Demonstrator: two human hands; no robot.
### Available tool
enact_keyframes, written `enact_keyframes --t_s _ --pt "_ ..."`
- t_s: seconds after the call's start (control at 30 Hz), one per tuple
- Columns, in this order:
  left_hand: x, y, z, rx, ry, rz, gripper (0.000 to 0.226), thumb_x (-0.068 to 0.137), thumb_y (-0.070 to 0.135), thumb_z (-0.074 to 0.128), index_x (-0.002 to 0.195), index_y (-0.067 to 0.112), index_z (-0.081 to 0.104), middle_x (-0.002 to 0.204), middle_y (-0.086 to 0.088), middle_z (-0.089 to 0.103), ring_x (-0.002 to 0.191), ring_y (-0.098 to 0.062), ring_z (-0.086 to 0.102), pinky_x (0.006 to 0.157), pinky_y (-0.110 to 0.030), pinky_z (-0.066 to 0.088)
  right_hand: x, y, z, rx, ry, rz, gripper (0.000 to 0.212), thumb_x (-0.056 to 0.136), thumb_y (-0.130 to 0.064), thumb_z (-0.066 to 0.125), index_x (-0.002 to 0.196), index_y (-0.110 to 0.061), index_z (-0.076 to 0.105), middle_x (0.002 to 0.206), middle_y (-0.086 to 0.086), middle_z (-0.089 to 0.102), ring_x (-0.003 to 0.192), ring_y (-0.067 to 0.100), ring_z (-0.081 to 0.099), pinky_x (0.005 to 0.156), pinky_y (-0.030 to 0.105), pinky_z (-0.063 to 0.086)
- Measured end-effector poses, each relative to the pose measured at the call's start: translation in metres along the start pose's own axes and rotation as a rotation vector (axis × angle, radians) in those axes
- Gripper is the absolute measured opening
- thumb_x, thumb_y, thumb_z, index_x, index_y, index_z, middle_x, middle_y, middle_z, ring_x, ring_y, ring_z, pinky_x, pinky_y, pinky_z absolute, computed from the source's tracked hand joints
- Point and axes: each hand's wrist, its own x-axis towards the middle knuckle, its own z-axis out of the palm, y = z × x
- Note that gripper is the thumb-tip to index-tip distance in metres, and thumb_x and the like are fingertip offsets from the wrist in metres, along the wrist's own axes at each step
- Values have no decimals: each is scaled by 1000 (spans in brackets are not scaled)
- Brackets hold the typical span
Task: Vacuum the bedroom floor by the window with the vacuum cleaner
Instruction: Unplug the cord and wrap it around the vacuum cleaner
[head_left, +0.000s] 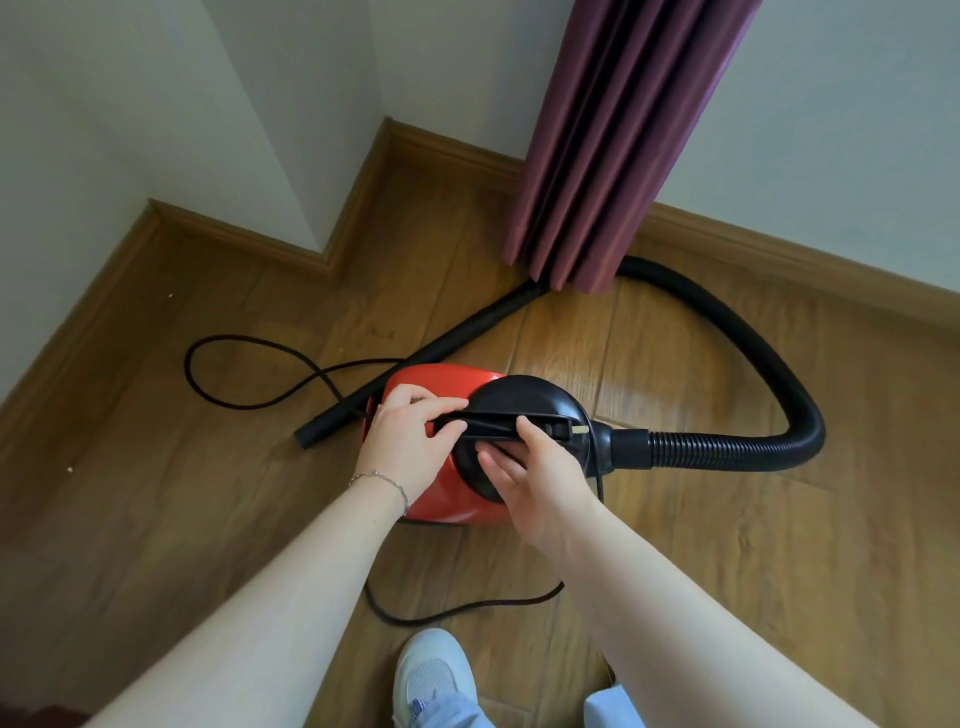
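Note:
A small red vacuum cleaner (447, 499) with a black front cap (524, 400) sits on the wooden floor (156, 467). My left hand (405, 441) rests on the red body, its fingers reaching the black handle bar (493, 418). My right hand (540, 478) grips that handle near its front end, thumb on top and fingers underneath. A black ribbed hose (779, 374) loops from the cap to the right and back behind the curtain. The rigid black tube (415, 364) lies slanted on the floor, its open end at the left.
A purple curtain (613, 145) hangs to the floor in front of the wall. The black power cord (244, 374) loops on the floor at the left and another stretch (467, 608) lies near my shoe (434, 675). Wooden skirting (244, 239) lines a stepped wall corner.

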Motion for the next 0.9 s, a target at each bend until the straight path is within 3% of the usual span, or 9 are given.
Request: enact_keyframes --t_s 0.2,0.47,0.6,0.67,0.73,0.8,0.9 --pt "-1 6 3 -143 8 -40 13 88 24 61 96 31 67 109 8 55 97 -5 51 85 -19 37 1 -2 1 129 -41 32 31 93 -16 59 121 -3 58 113 16 68 100 24 66 77 30 54" --pt "-3 8 9 -223 17 -94 12 88 23 60 94 33 64 113 6 53 103 -9 51 83 -21 36 10 -2 -3 133 -74 45 34 88 -18 66 119 -5 61 114 16 68 99 22 66 73 27 55" --pt "-9 11 16 -192 78 -91 12 89 21 58 93 32 61 109 7 51 108 -14 49 88 -23 37 11 -4 -5 79 -79 51 21 87 -19 66 104 -6 66 110 14 71 93 19 69 72 25 58" --pt "-9 13 21 -87 119 -81 11 90 23 55 96 28 61 108 7 53 110 -17 49 99 -32 39 11 -4 -6 77 -71 46 23 87 -19 67 106 -5 66 109 15 71 93 20 69 70 24 59" --pt "-9 16 23 103 156 -23 16 91 22 49 102 23 61 110 4 57 113 -18 50 115 -42 23 11 -5 -6 70 -64 47 28 87 -18 67 110 -3 65 111 15 70 97 21 69 70 24 60" --pt "-8 24 26 233 121 59 26 93 17 41 110 22 60 118 4 58 124 -16 45 118 -42 7 11 -5 -5 48 -76 56 32 87 -20 67 114 -2 64 113 15 69 100 21 68 71 24 59" --pt "-8 38 33 299 10 133 40 95 12 31 127 24 52 135 7 51 139 -9 27 118 -39 -4 9 -6 -5 -72 -111 70 36 89 -27 64 117 -4 63 110 12 71 92 17 70 67 23 58"
